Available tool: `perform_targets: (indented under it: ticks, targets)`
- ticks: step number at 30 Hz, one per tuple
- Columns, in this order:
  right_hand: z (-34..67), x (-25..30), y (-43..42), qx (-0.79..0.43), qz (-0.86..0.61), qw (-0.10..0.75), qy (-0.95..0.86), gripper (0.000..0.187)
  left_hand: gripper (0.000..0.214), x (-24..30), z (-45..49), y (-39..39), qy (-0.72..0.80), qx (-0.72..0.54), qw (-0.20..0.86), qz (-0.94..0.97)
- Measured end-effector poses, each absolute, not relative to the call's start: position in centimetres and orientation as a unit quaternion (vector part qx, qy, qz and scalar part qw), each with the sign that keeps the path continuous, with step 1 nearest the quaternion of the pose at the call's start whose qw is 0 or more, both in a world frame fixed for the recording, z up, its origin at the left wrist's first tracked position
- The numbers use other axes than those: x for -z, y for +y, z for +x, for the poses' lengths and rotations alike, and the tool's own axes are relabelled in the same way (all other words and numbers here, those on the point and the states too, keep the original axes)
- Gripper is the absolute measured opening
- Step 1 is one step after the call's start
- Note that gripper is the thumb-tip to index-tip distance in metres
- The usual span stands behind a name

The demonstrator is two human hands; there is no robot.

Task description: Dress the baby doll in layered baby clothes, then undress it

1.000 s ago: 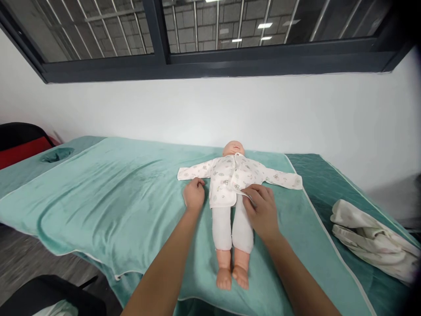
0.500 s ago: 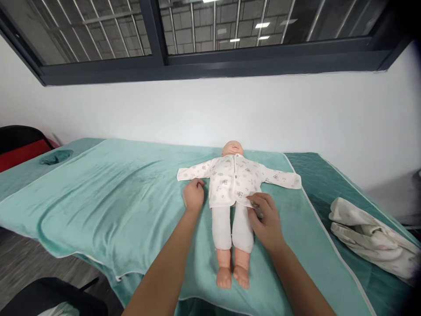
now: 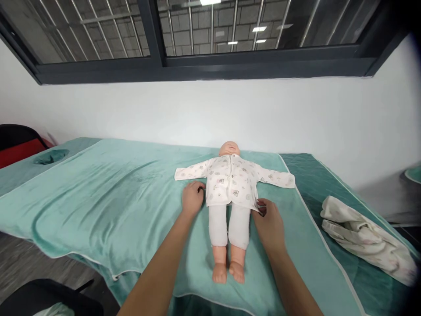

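A baby doll (image 3: 229, 148) lies on its back on a light green blanket (image 3: 131, 210), feet towards me. It wears a white printed baby shirt (image 3: 226, 180), closed down the front, with both sleeves spread out, and white leggings (image 3: 218, 226). Its feet are bare. My right hand (image 3: 269, 221) pinches the shirt's lower hem corner at the doll's hip on the right. Beside the shirt's left edge, below the sleeve, my left hand (image 3: 192, 198) is closed with fingers curled; whether it grips any cloth is hidden.
A crumpled white printed cloth (image 3: 368, 237) lies on the dark green bed cover (image 3: 302, 175) at the right. Behind the bed rise a white wall (image 3: 164, 114) and a barred window (image 3: 210, 35). A black chair (image 3: 52, 298) stands at the lower left.
My right hand has moved off the doll's thigh to the outer hem corner, drawing it slightly outward. My left hand has come closer to the shirt's edge. The view has shifted slightly.
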State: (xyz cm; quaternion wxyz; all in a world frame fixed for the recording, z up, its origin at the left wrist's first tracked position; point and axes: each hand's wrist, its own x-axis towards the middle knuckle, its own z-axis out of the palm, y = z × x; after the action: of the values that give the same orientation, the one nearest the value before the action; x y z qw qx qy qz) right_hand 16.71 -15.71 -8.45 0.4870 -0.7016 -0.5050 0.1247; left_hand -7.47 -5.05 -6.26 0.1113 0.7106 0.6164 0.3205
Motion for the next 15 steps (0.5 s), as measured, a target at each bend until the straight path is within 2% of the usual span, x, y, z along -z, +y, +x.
perform_targets:
  ticks: [4, 10, 15]
  targets:
    - [16.8, 8.6, -15.7, -0.093, -0.699, 0.481, -0.522, 0.025, 0.041, 6.3, -7.6, -7.9, 0.574, -0.288, 0.107, 0.759]
    - [16.6, 8.5, -15.8, 0.018, -0.736, 0.421, -0.529, 0.023, 0.033, 6.1, -7.7, -10.7, 0.529, -0.278, 0.118, 0.793]
    - [16.2, 7.9, -15.8, -0.027, -0.777, 0.342, -0.529, 0.025, 0.024, 6.2, -7.4, -10.8, 0.531, -0.266, 0.082, 0.8]
